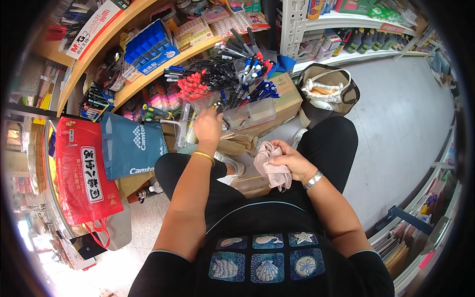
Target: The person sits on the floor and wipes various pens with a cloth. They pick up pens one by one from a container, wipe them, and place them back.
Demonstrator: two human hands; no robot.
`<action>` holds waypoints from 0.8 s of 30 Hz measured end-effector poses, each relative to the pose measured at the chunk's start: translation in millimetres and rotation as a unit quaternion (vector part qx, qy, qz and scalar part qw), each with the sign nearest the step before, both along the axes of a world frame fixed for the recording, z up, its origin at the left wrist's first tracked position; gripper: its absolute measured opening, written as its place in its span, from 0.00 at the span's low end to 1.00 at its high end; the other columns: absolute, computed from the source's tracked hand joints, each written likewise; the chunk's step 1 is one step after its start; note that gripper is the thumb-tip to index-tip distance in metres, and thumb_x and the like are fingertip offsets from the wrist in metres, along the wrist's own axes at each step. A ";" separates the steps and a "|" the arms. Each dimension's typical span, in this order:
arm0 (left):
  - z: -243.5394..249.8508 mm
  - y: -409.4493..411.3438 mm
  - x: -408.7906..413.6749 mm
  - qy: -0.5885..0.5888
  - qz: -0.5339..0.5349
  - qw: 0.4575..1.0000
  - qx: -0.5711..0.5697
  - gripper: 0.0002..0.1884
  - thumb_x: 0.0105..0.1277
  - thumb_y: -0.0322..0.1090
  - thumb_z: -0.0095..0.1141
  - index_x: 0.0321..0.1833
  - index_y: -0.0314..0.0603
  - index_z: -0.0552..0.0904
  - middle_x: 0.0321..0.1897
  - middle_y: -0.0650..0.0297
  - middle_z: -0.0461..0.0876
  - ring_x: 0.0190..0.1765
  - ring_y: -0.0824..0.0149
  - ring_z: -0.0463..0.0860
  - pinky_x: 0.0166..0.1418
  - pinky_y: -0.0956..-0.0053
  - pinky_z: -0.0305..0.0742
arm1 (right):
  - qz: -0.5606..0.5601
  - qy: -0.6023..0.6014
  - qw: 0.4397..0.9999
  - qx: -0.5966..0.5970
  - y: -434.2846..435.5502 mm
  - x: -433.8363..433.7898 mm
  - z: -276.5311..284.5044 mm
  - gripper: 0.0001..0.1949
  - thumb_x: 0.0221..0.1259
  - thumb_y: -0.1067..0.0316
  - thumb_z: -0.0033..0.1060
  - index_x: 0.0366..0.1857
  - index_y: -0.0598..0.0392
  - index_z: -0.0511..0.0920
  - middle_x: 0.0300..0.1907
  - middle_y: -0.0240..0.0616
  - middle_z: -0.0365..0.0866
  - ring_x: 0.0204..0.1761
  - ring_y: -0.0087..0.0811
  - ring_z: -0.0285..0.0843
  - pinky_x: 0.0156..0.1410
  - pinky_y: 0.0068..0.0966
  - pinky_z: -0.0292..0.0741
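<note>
My right hand (pixel 293 163) grips a crumpled pale pink cloth (pixel 269 163) above my lap. My left hand (pixel 207 126) reaches in among clear plastic pen trays, its fingertips beside dark and yellow pens; whether it holds one is hidden. To its right is a clear plastic tray (pixel 256 113) with little in it. Beyond lie bundles of red-capped pens (pixel 192 86), black pens (pixel 219 74) and blue pens (pixel 265 90). Just left of the hand are a clear plastic holder (pixel 182 130) and a yellow-and-dark screwdriver-like tool (pixel 157 110).
A cardboard box (pixel 285 94) supports part of the pen heap. At left hang a blue bag (pixel 130 148) and a red bag (pixel 87 170), both bearing writing. An open dark tote (pixel 328 107) stands on the grey floor (pixel 393 111). Wooden shelving (pixel 148 76) curves across the front.
</note>
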State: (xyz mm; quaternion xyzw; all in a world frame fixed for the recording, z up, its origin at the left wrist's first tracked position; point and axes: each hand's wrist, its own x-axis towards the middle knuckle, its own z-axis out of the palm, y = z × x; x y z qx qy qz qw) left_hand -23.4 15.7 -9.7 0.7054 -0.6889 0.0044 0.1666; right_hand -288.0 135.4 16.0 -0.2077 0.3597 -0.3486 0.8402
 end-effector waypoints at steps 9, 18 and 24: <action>1.1 3.6 37.4 0.252 -0.018 0.966 -0.049 0.09 0.61 0.36 0.65 0.36 0.37 0.83 0.28 0.56 0.84 0.32 0.54 0.84 0.39 0.61 0.77 | -0.195 0.018 0.980 0.027 -5.5 -5.1 3.3 0.20 0.60 0.73 0.53 0.58 0.62 0.70 0.45 0.43 0.80 0.43 0.33 0.84 0.48 0.31 0.84; 84.3 67.6 12.8 0.586 -0.070 0.799 0.114 0.02 0.67 0.26 0.60 0.39 0.35 0.81 0.30 0.67 0.82 0.32 0.76 0.79 0.40 0.82 0.75 | -0.195 0.240 0.887 -0.344 -20.0 47.8 42.1 0.24 0.62 0.70 0.63 0.61 0.61 0.69 0.52 0.45 0.78 0.53 0.37 0.79 0.58 0.33 0.77; 105.0 94.3 -16.0 0.612 -0.130 0.763 0.163 0.03 0.69 0.27 0.59 0.41 0.34 0.80 0.32 0.66 0.82 0.34 0.75 0.80 0.41 0.80 0.75 | -0.002 0.478 0.705 -0.524 -16.3 81.2 77.9 0.18 0.58 0.68 0.61 0.52 0.59 0.73 0.43 0.53 0.78 0.45 0.56 0.79 0.49 0.46 0.76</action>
